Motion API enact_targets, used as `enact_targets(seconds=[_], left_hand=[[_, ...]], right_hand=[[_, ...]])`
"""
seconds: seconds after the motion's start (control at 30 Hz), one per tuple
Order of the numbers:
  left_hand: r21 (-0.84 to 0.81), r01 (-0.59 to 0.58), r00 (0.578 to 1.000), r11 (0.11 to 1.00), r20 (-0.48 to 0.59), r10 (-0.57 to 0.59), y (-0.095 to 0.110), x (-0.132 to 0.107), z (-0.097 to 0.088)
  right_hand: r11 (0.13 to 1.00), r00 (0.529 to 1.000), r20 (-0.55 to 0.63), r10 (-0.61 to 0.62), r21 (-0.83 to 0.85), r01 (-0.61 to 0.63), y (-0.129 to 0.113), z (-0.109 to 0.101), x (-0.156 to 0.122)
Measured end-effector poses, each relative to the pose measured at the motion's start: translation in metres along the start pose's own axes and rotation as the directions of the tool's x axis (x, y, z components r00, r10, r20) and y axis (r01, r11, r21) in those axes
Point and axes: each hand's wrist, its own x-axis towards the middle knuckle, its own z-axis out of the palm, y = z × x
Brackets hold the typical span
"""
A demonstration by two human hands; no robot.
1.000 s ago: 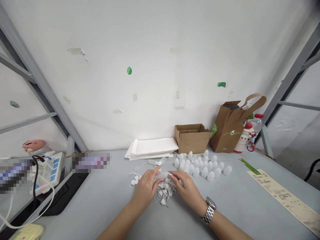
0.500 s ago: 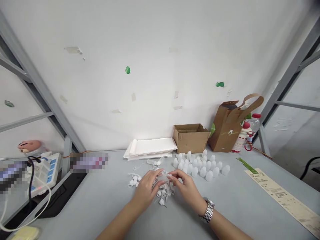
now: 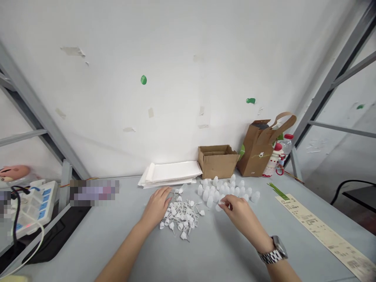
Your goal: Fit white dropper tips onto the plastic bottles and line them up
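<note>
A grey table point(image 3: 164, 258) carries everything, its back edge against the white wall. The brown paper bag point(image 3: 255, 152) stands near the right end of that back edge, with the open cardboard box point(image 3: 219, 166) just to its left, both where they stood a second ago.

The change is in the hands: they were together over the middle of the table with a translucent piece between them, and now they have parted. The left hand point(image 3: 155, 203) lies palm down at the left side of the heap, fingers loosely spread, with nothing visible in its grasp. The right hand point(image 3: 239, 211) has gone towards the table's right edge, thumb and fingertips pinched.

That pinch is on one translucent bottle point(image 3: 218, 208) at the front left of the upright bottles point(image 3: 237, 191) clustered before the box. It is probably the same piece, so its handling over the heap seems finished. The parting also uncovers the white caps point(image 3: 183, 215), heaped mid-table with thin pins and looped straps showing.
</note>
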Motion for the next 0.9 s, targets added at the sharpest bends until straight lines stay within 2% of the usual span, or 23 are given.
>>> enact_targets(seconds=[0.23, 0.33, 0.43, 0.53, 0.6, 0.67, 0.8, 0.9], left_hand=[[-0.002, -0.004, 1.0, 1.0, 0.017, 0.004, -0.003, 0.002, 0.005], [0.012, 0.001, 1.0, 1.0, 0.005, -0.001, -0.003, 0.003, 0.006], [0.025, 0.008, 1.0, 1.0, 0.002, -0.009, -0.003, 0.002, 0.007], [0.032, 0.023, 1.0, 0.999, 0.0, -0.023, -0.003, 0.002, 0.009], [0.032, 0.033, 0.999, 0.999, -0.001, -0.033, -0.004, 0.002, 0.009], [0.025, 0.042, 0.999, 0.999, -0.004, -0.042, -0.004, 0.001, 0.01], [-0.003, 0.064, 0.998, 0.998, -0.028, -0.064, -0.004, 0.0, 0.01], [-0.036, 0.085, 0.994, 0.996, -0.063, -0.087, -0.005, -0.001, 0.009]], right_hand=[[0.989, 0.998, -0.003, -0.063, -0.136, 0.062, 0.005, 0.016, 0.002], [0.983, 0.993, -0.067, -0.098, -0.161, 0.086, 0.002, 0.015, -0.001], [0.982, 0.985, -0.114, -0.128, -0.152, 0.11, -0.01, 0.012, -0.009], [0.975, 0.977, 0.017, -0.212, -0.072, 0.212, -0.032, 0.017, -0.022], [0.96, 0.949, 0.155, -0.276, -0.012, 0.281, -0.047, 0.027, -0.03], [0.94, 0.911, 0.239, -0.337, 0.028, 0.34, -0.059, 0.041, -0.036], [0.91, 0.876, 0.267, -0.402, 0.012, 0.414, -0.071, 0.066, -0.037], [0.892, 0.864, 0.273, -0.423, -0.039, 0.449, -0.072, 0.076, -0.03]])
